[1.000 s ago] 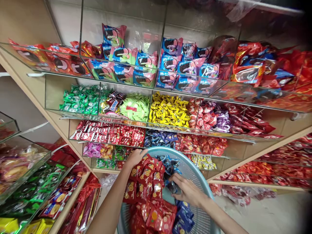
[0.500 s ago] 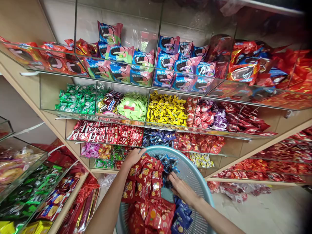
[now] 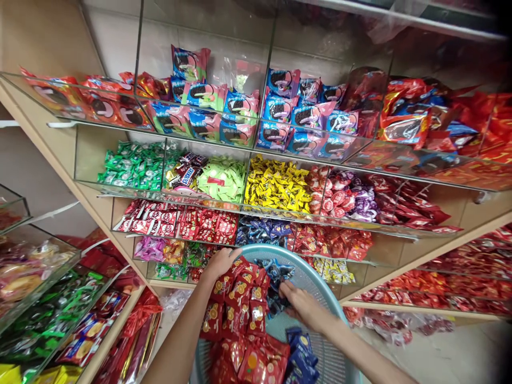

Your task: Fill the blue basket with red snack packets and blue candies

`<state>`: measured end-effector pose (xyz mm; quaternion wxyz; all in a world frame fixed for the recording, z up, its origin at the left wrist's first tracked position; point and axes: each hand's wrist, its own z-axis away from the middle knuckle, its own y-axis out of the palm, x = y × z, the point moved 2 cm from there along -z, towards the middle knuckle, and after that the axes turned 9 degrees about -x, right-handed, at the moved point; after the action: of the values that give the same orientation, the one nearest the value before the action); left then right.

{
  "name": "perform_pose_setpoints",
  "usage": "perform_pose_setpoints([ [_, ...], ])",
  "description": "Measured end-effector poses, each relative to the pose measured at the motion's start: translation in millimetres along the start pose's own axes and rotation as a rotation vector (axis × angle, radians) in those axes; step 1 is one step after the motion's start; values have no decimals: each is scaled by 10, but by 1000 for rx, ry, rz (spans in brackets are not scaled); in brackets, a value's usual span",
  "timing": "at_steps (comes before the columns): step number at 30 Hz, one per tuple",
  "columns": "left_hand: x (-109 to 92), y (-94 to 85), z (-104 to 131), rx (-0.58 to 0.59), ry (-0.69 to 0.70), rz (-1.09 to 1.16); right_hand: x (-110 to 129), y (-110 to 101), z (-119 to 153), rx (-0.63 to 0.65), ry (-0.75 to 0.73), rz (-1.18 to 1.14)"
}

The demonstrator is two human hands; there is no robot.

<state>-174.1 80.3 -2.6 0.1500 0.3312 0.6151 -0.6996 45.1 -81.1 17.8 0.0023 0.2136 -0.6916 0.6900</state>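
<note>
A round light-blue plastic basket (image 3: 335, 290) with mesh walls is in front of me, low in the view. My left hand (image 3: 221, 264) is closed over its upper left rim, the thumb side showing and the other fingers mostly hidden. Inside the basket, my right hand (image 3: 301, 303) curls its fingers around some dark-blue wrapped candies (image 3: 278, 272). Left of that hand lie red packets with orange-slice prints (image 3: 240, 298), and more red packets (image 3: 256, 360) sit nearer me. Blue packets (image 3: 301, 354) rest below my right wrist.
Ahead rise shelves with clear bins (image 3: 256, 213) of yellow, green, red and purple candies. Packaged cookies (image 3: 278, 109) fill the top bins. Another shelf of green and red packets (image 3: 56, 309) stands at left. Plastic bags (image 3: 394, 325) lie on the floor at right.
The view has shifted slightly, so the upper shelves sit lower and further right. My right hand has moved a little right within the basket. My left hand stays at the rim.
</note>
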Motion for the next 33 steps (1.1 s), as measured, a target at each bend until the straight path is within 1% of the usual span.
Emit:
perform_pose_setpoints([
  [2,10,6,-4,-1,12,0,7,-188,-147,-35,-56,-14],
  [3,15,9,-6,-3,17,-1,9,-282,-257,-72,-72,-15],
  [5,21,17,-9,-7,26,-3,0,-438,-531,-174,-73,7],
  [7,25,25,-12,-10,34,-3,-29,-519,-839,-247,-42,57],
  [11,36,37,-17,-31,44,-7,-137,-490,-1377,-260,24,227],
  [14,45,41,-23,-44,60,-9,-221,-421,-1608,-257,64,316],
  [18,54,44,-27,-36,71,-4,-279,-346,-1726,-219,58,382],
  [21,53,47,-31,-24,59,-8,-304,-322,-1742,-183,43,395],
  [23,48,48,-31,-18,53,-1,-318,-329,-1730,-185,13,361],
  [25,45,45,-27,-18,43,9,-331,-355,-1703,-218,-22,283],
  [29,43,32,-10,-13,26,22,-340,-429,-1633,-327,-93,51],
  [31,38,25,-4,-4,22,22,-336,-462,-1604,-385,-90,-75],
  [33,30,19,-5,-1,17,12,-324,-484,-1571,-415,-58,-208],
])
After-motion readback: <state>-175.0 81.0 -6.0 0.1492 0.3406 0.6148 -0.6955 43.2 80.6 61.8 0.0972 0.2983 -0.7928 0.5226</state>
